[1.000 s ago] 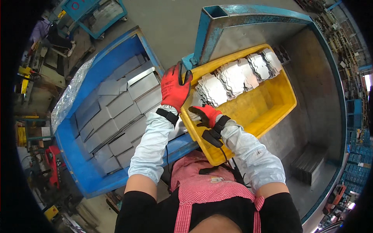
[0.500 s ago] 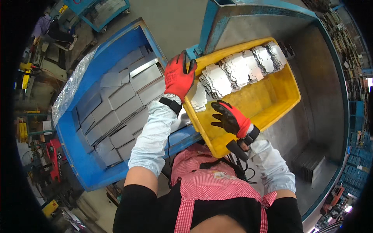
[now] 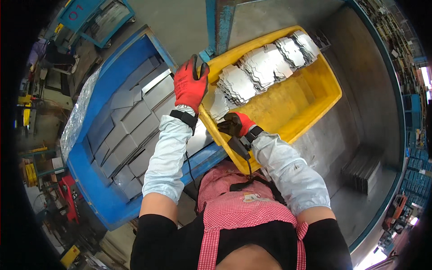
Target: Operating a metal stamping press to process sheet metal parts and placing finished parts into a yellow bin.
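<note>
In a red glove with dark fingertips, my left hand [image 3: 191, 85] lies against the left end of the yellow bin [image 3: 330, 96]. Its thumb and forefinger stand apart, with nothing seen between them. My right hand [image 3: 236, 124], gloved in red and black, is inside the bin's near left corner with fingers curled. It is close to the end of the row of thin, notched metal plates [image 3: 263, 65] leaning along the bin's far wall. What those fingers grip, if anything, is hidden.
To the left, a blue bin [image 3: 105, 216] contains flat grey metal sheets [image 3: 137, 119]. The yellow bin sits in a large metal container [image 3: 373, 76], with a stack of dark plates [image 3: 362, 168] at its right. A blue trolley [image 3: 96, 20] stands far left, near another person [image 3: 56, 58].
My right hand has moved left and its spread fingers have curled in at the bin's left end. My left hand stays at the same bin corner. The whole view has shifted slightly.
</note>
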A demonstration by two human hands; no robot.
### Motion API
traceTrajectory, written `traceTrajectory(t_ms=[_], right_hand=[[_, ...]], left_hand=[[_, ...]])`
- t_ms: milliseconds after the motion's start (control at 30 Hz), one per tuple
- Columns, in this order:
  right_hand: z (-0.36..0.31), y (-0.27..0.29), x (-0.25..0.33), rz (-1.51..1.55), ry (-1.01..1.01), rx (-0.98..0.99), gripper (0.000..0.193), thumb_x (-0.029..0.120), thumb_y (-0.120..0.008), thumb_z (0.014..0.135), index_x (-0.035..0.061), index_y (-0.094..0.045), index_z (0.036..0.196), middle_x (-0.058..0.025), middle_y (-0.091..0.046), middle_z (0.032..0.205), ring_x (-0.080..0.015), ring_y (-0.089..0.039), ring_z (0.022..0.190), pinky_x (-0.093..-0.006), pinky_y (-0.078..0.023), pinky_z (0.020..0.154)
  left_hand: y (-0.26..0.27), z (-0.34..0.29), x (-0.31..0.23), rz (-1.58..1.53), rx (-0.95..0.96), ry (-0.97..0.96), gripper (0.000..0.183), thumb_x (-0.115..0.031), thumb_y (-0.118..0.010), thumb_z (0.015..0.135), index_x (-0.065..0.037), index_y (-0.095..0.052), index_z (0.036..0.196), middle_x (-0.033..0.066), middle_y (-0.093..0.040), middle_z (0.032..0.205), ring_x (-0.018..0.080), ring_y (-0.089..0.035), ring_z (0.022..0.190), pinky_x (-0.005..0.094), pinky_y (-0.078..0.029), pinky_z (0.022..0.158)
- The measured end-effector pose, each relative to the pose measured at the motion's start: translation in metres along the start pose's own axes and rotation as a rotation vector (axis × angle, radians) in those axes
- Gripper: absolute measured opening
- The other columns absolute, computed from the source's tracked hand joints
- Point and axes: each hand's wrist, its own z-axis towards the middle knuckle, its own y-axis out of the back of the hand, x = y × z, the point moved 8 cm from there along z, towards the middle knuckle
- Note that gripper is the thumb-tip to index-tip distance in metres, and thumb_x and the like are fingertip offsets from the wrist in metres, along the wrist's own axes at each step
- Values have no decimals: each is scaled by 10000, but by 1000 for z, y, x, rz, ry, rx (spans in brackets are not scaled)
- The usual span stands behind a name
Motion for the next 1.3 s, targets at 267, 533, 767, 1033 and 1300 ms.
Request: traceTrajectory(t_ms=[267,533,767,1033,1300], right_hand=[[1,1,3,64,5,-31,312,286,-630,769,55,-556,967,-137,-579,854,-269,-581,735,-401,-502,671],[-14,-18,11,-286,-55,-233,634,551,-662,682,43,-506,1028,-147,-508,952,-233,-520,840,-367,-461,749],[5,-3,12,-408,23,-320,690,591,-586,728,-62,-517,939,-152,-539,811,-235,-557,649,-347,-500,557],[7,-3,15,-308,167,-441,483,459,-608,763,-17,-590,681,-89,-521,535,-225,-532,453,-355,-451,446],[2,-18,12,-106,16,-265,605,441,-638,760,-58,-462,1054,-179,-549,908,-305,-605,738,-379,-530,594]], left_hand=[[-9,0,-1,-89,49,55,429,-309,-575,800,-35,-546,1128,176,-578,1047,340,-545,955,383,-420,850],[-16,-2,6,-275,134,221,405,-235,-603,816,-15,-534,1148,167,-575,1099,285,-554,1023,329,-411,894],[-19,0,2,-248,135,99,359,-175,-579,843,-14,-529,1161,145,-577,1112,235,-547,1044,320,-408,904],[-20,-3,0,-230,131,124,350,-159,-568,859,-20,-521,1177,132,-564,1148,210,-538,1056,303,-405,903],[-15,-4,6,-232,50,123,347,-191,-607,825,-34,-560,1131,140,-597,1070,237,-577,979,319,-436,855]])
